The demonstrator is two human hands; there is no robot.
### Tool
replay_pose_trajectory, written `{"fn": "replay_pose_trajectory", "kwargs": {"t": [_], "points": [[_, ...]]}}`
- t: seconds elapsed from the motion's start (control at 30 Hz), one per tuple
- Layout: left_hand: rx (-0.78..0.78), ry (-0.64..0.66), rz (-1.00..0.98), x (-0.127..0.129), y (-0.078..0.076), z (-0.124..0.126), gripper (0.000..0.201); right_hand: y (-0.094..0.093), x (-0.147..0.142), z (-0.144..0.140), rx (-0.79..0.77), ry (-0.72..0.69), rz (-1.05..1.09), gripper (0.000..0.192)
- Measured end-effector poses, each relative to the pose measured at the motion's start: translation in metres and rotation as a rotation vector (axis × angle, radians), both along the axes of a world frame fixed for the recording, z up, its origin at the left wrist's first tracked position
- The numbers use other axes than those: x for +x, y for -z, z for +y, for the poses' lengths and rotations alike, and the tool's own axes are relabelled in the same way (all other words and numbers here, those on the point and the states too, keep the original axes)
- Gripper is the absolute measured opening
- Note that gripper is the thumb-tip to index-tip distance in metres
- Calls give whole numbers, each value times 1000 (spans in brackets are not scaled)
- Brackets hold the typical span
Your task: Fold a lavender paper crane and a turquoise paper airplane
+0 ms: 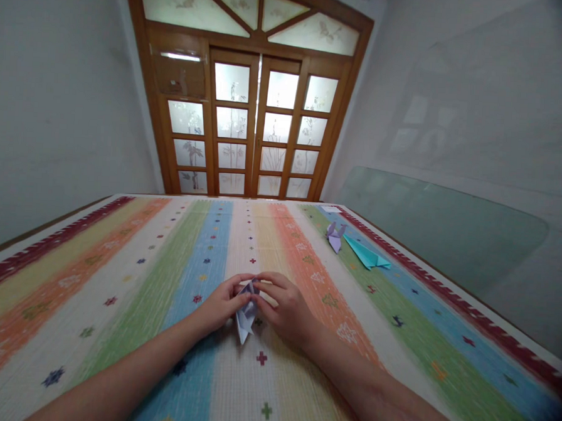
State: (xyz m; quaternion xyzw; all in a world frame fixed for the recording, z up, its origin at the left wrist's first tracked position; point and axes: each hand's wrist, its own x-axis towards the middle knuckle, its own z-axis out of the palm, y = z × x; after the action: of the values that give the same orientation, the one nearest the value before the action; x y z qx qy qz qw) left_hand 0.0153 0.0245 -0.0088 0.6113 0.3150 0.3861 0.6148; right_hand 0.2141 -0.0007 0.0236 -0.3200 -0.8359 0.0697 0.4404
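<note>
A small piece of folded white paper point(243, 325) is held between my hands over the middle of the striped cloth, its pointed end toward me. My left hand point(222, 303) pinches its left side with thumb and fingers. From the right, my right hand point(285, 305) grips the upper part, its thumb and index finger close to the left thumb. The fingers cover much of the paper's far end, so its full shape is hidden.
The striped cloth point(131, 278) covers the table. At the right lie a purple origami figure point(335, 237) and a turquoise paper plane point(366, 252). A small white item point(330, 209) rests at the far edge. Wooden doors point(256, 127) stand beyond, with walls on both sides.
</note>
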Motion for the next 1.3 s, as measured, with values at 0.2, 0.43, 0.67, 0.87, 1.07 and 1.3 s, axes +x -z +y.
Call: {"fn": "replay_pose_trajectory", "kwargs": {"t": [0.2,0.43,0.67,0.87,1.07,1.3], "points": [[-70,-44,-8,-1,-2,-2,61,2,-1,1,65,104,-94,21],[-52,-62,-3,0,-1,-3,56,2,-11,1,-22,212,-29,6],[-128,44,-70,-2,-7,-5,55,0,-12,-2,-241,157,98,7],[-274,185,-227,-5,-14,-7,41,-2,-12,-5,-296,95,96,9],[-312,149,-253,-4,-17,-8,37,-3,-11,-7,-297,64,87,10],[-331,138,-272,-7,-14,-5,36,-5,-10,-9,-284,59,115,10]]}}
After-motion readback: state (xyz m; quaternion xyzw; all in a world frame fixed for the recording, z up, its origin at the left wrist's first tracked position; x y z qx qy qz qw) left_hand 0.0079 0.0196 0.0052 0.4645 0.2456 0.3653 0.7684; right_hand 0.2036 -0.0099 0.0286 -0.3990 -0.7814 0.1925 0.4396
